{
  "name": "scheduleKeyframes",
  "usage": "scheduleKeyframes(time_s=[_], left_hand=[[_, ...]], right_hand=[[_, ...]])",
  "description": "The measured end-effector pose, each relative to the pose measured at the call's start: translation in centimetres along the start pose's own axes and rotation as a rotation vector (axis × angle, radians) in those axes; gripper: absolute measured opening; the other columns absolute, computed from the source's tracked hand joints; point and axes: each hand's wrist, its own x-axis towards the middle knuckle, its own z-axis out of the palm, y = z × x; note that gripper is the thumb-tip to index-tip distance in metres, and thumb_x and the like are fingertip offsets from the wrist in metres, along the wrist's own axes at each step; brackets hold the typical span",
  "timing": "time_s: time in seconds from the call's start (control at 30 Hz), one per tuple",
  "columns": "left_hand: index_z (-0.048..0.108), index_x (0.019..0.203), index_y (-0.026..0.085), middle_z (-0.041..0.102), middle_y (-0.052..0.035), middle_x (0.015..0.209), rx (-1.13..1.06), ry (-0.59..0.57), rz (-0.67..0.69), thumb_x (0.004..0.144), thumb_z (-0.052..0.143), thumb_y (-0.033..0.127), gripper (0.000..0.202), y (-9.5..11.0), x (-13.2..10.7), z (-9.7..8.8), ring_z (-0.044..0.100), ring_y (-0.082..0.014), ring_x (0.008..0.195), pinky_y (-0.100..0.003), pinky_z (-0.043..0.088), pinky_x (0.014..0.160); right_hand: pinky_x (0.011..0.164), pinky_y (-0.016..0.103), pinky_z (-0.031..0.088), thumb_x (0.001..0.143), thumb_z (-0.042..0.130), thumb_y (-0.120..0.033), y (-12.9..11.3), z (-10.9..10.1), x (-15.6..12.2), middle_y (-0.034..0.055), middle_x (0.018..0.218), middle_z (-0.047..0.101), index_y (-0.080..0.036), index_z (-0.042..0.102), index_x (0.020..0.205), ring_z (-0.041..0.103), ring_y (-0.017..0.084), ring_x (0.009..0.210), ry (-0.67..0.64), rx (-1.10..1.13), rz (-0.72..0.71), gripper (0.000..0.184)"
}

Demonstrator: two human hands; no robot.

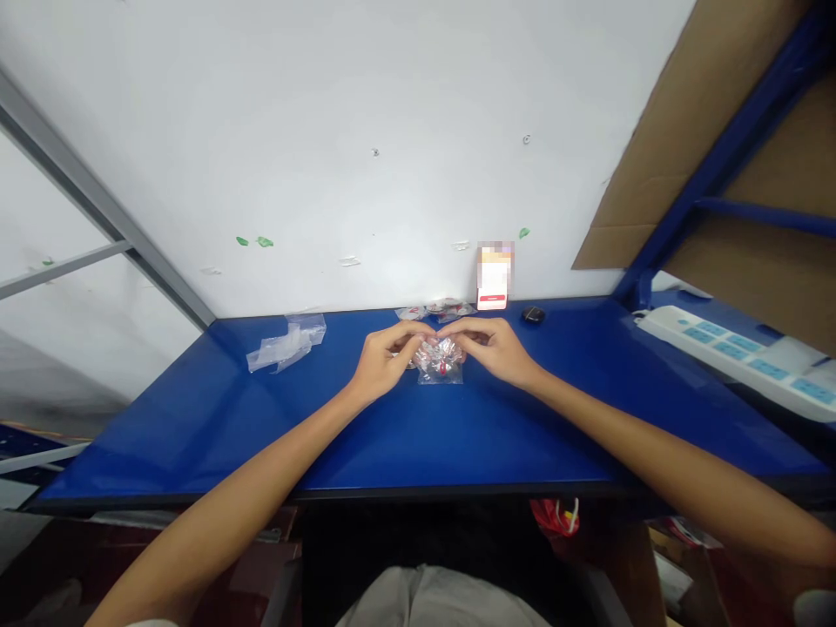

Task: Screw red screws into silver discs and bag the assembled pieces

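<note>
Fingers [408, 328] of left hand [380, 360] and right hand [502, 350]: both pinched one clear bag [442, 373], located between them above the table [444, 440], contact unclear; thin, seemingly liable to tear if tugged unevenly.

I can't make out a single word or number from here. The phone [493, 280] propped against the wall has a lit screen with a red bar near its bottom; the pale lettering on that bar is too tiny for me, and the upper screen is broken into blurry blocks. The clear plastic bag [439, 376] between the hands [387, 357] carries a red mark, and the bags [450, 306] behind show red bits too, all illegible.
</note>
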Motion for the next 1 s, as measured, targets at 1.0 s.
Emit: scheduleKeyframes(time_s=[1.0], left_hand=[[0.082,0.107,0.018,0.083,-0.0085,0.104,0.005,-0.063,-0.148,0.100,0.071,0.050,0.034,0.1,0.0,0.2,0.080,-0.0253,0.097,-0.032,0.064,0.081]], right_hand=[[0.089,0.043,0.065,0.097,0.073,-0.038,0.5,0.4,0.0,0.0030,0.093,0.084,-0.027,0.076,0.114,0.082,0.027,0.088,0.009,-0.132,-0.002,0.020]])
